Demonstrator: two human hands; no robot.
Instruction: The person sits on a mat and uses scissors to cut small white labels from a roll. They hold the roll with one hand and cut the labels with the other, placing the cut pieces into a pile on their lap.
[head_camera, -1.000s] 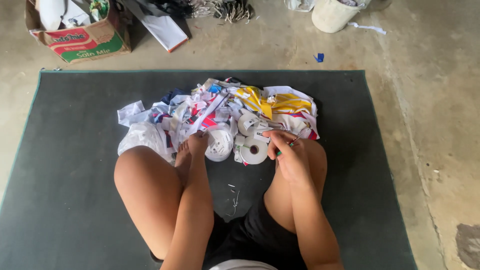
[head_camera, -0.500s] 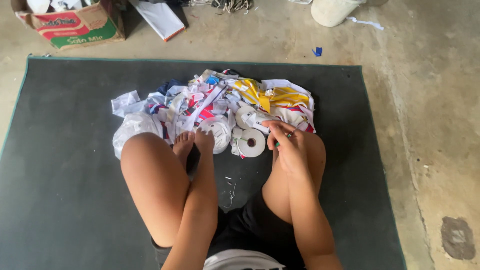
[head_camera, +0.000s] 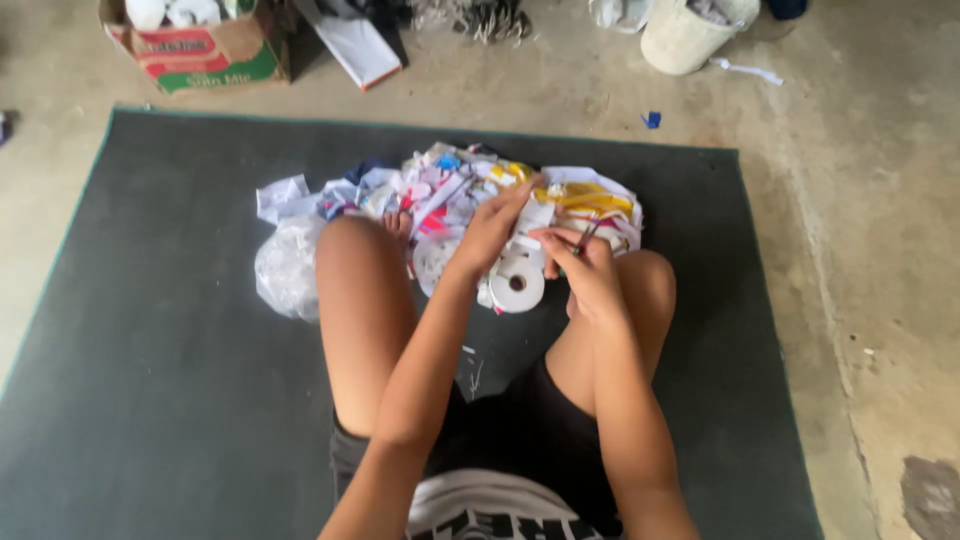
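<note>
Pinching something thin and dark between thumb and fingertips, my right hand (head_camera: 585, 268) is hovering just above the white tape roll (head_camera: 517, 285); what exactly it is gripping is too small to tell. My left hand (head_camera: 492, 225) is reaching with fingers stretched open into the heap of paper scraps (head_camera: 470, 190), touching the white and yellow pieces on top. I am sitting on a dark mat (head_camera: 150, 350), and the heap is lying between my knees, near a clear plastic bag (head_camera: 285, 265).

Bare arms and legs, black shorts, dark top with white print, no sleeves
</note>
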